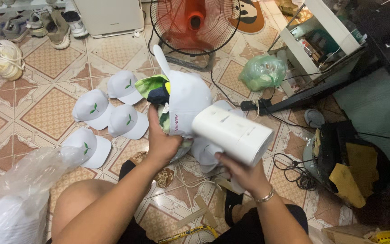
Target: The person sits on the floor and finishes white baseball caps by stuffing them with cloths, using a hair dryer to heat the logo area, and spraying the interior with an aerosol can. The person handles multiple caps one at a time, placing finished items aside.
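Observation:
My left hand [161,142] grips a white cap [188,101] stuffed with a green and dark cloth [155,88], holding it up over the tiled floor. My right hand [240,171], with a bracelet on the wrist, holds the handle of a white cylindrical handheld appliance [233,133], its body pointed at the cap's side. Several finished white caps with a small green leaf mark [109,118] lie on the floor to the left of the held cap.
A red floor fan [195,25] stands ahead. A clear plastic bag of white caps [16,199] sits at lower left. Shoes [5,54] line the far left. A green plastic bag [262,72], power strip with cords [253,106] and a white shelf [321,40] are at right.

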